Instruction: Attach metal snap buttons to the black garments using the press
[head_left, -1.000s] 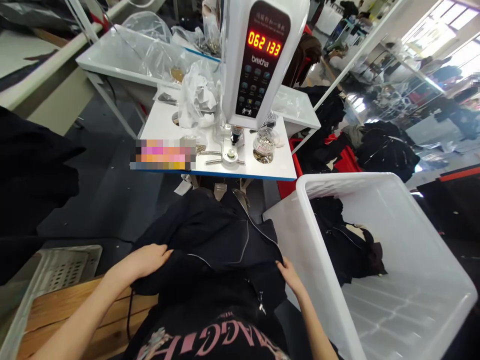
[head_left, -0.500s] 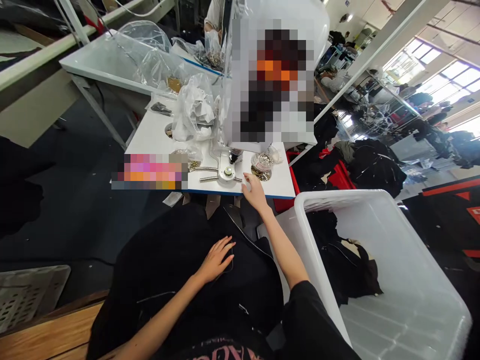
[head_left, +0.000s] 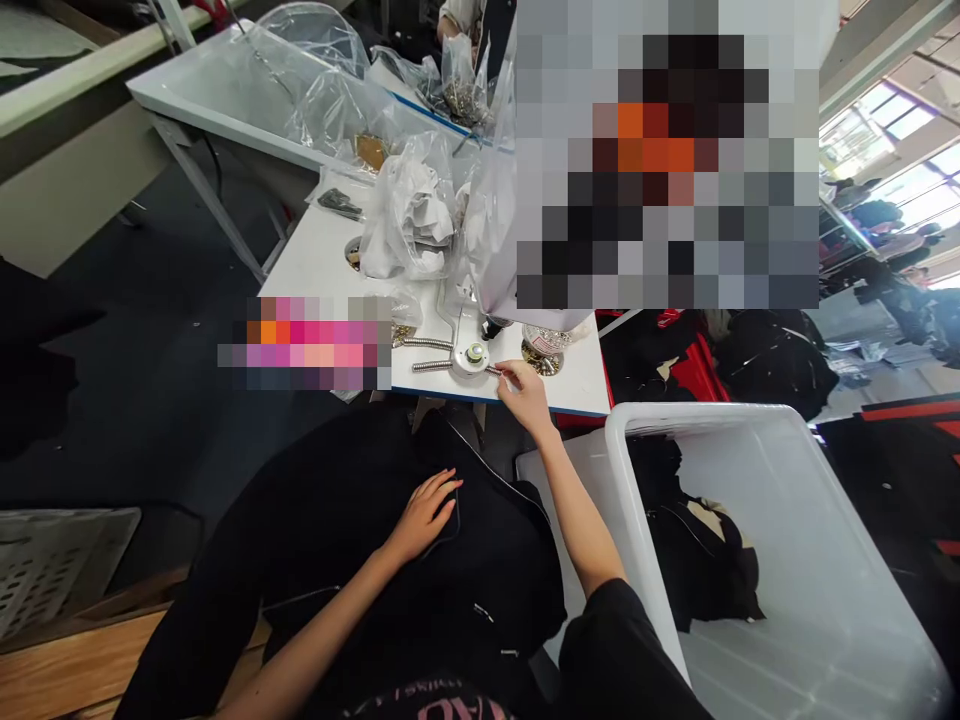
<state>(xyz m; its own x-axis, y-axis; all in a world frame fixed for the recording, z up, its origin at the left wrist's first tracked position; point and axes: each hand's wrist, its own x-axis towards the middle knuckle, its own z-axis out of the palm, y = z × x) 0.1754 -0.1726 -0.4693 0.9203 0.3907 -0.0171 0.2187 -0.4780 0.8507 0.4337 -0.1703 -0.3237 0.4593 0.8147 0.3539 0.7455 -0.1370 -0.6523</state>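
Head view: your hands are well apart. Your left hand [head_left: 424, 518] lies flat and open on a black zip jacket [head_left: 465, 570] in front of you. Your right hand [head_left: 527, 400] reaches onto the white table [head_left: 570, 395], its fingertips [head_left: 506, 373] pinched at the end of a coiled metal spring [head_left: 450, 366], which runs from a round metal fitting [head_left: 474, 352]. A glass jar of metal studs [head_left: 544, 342] stands just behind. To your right, a translucent plastic tub [head_left: 675, 415] holds more black garments [head_left: 697, 570].
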